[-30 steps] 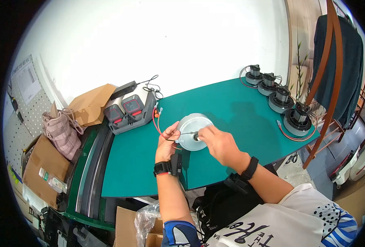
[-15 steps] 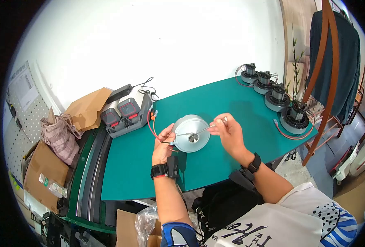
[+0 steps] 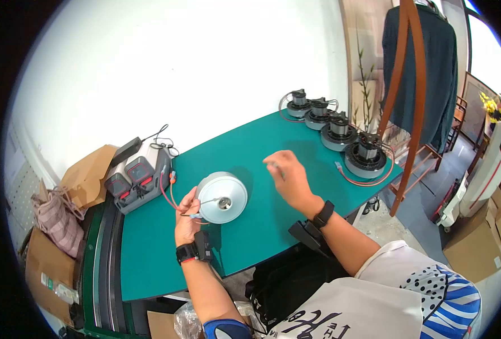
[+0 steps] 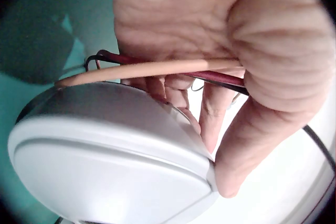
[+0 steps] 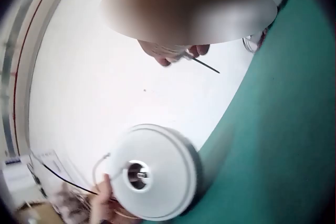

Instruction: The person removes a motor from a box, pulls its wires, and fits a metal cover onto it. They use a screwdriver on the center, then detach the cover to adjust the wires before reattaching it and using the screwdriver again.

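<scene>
My left hand grips the side of a round, silver-grey fan motor, its flat face and central hole turned up toward me. In the left wrist view the thumb presses the rim and the other fingers reach behind the housing. Red, black and orange wires run across that palm. A thin grey strip lies over the face toward the hole. To the right, apart from the motor, my right hand holds a slim screwdriver with a dark shaft; a blurred oval hides much of this hand in its wrist view.
Several similar motors with black tops stand in a row along the right side of the green table. A grey battery charger with two packs sits at the left, beside an opened cardboard box. A white wall rises behind.
My right hand has drawn the screwdriver from the motor's central hole and moved away to the right. The left hand keeps its grip on the motor. The head view has turned right.
</scene>
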{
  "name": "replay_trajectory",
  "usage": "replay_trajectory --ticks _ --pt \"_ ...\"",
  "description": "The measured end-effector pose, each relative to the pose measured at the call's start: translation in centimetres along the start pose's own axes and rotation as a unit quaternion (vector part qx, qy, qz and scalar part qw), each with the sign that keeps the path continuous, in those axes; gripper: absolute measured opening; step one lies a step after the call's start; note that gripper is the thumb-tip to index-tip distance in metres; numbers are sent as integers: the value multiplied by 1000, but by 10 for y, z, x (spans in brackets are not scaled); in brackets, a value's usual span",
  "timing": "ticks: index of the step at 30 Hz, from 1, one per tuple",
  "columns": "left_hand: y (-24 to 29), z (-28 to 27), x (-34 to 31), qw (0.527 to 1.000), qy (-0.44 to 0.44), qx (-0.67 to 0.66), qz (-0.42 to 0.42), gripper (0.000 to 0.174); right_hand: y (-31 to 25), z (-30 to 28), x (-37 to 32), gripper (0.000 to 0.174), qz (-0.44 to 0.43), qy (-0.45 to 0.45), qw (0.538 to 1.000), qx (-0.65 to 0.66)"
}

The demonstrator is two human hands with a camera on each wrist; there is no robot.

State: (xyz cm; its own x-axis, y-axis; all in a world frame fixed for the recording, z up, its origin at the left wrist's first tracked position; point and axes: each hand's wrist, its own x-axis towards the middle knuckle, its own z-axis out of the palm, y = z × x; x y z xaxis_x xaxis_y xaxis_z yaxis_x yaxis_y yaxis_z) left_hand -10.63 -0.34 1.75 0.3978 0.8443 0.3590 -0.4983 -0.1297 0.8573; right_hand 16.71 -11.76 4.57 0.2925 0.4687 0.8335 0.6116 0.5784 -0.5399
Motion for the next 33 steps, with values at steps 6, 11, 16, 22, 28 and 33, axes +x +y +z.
replay_trajectory --ticks 6,11,16,22,28,33 --pt "2 4 -1 1000 -5 6 -1 46 31 -17 -32 17 22 -311 926 -212" --pt "7 2 -6 1000 13 5 -25 46 28 -22 -44 43 -24 -393 911 -124" --pt "3 8 -2 1000 5 -4 -18 44 12 -25 -38 56 -4 -440 878 -189" --pt "2 1 -3 1000 12 19 -9 44 -31 15 20 59 1 -312 950 -3" --pt "-5 -10 4 1000 14 0 -18 52 -58 70 54 66 -146 -367 915 -77" --pt "5 4 3 985 59 163 5 53 -70 71 36 58 -172 -409 878 -177"
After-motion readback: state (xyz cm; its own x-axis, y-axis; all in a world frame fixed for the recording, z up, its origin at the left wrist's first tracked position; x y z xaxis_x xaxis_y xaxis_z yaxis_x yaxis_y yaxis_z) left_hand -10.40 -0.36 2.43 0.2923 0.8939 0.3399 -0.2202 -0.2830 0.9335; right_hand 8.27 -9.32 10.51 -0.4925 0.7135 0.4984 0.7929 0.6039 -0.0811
